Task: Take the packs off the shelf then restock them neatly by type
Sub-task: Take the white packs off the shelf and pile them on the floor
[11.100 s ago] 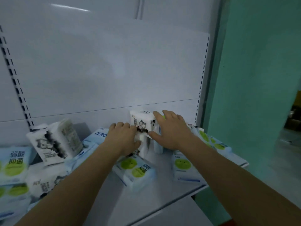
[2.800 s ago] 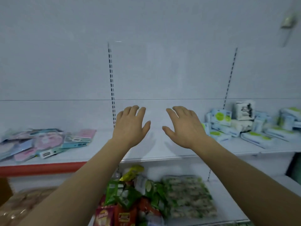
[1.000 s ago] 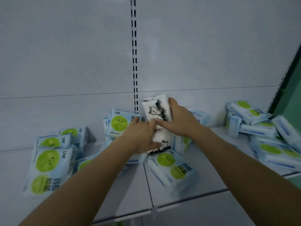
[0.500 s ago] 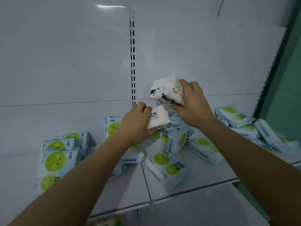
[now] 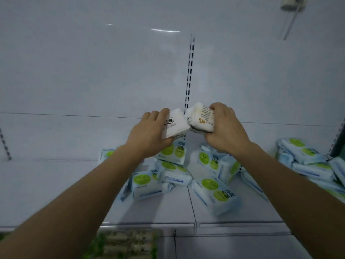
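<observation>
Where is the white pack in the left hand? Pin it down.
In the head view the white pack sits centre frame, gripped by the left hand above the shelf, its right edge meeting the pack in the right hand.

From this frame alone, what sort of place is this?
Most likely a shop aisle: white metal shelf with a slotted upright, loose blue-and-green packs on it, and more packaged goods on the shelf below.
</observation>
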